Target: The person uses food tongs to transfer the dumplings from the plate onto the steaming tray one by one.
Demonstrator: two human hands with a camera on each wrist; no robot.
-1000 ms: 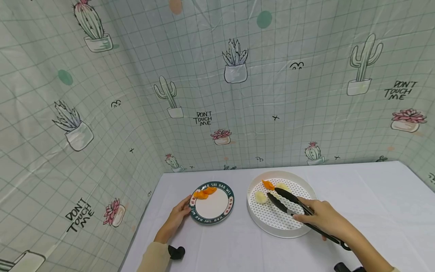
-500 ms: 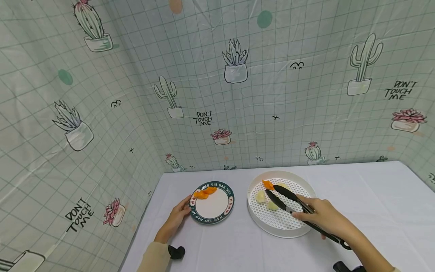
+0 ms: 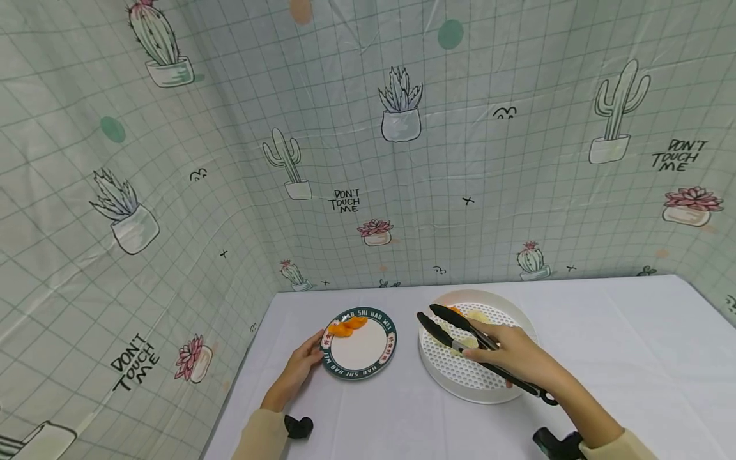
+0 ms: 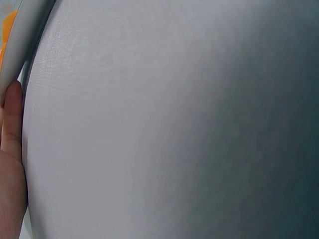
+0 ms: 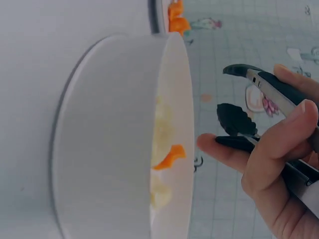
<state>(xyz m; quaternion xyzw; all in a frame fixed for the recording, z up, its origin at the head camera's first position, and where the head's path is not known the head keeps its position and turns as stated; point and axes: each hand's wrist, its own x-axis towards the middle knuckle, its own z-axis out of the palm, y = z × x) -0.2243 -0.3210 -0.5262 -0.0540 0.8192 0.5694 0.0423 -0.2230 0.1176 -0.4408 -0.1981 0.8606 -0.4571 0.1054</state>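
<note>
My right hand (image 3: pixel 514 353) grips black kitchen tongs (image 3: pixel 483 342) above a round white basket (image 3: pixel 428 367) with a perforated floor. The tong tips stand apart with nothing between them, over the basket's left part; the right wrist view shows them above the rim. In the basket lie pale yellow pieces (image 5: pixel 162 132) and an orange piece (image 5: pixel 171 157), partly hidden by the tongs in the head view. My left hand (image 3: pixel 299 367) holds the left rim of a green-edged plate (image 3: pixel 359 354), a fingertip against its edge in the left wrist view. Several orange pieces (image 3: pixel 345 327) lie on the plate.
A white cloth covers the table (image 3: pixel 402 425). Cactus-printed sheeting (image 3: pixel 345 243) rises behind the table and at its left. The plate stands left of the basket with a narrow gap between them. Black wrist devices (image 3: pixel 299 427) sit at both sleeves.
The tongs first drew back slightly, uncovering a yellow piece in the basket. Then my right hand moved them left and up, to above the basket's left rim. The left hand and plate stayed still.
</note>
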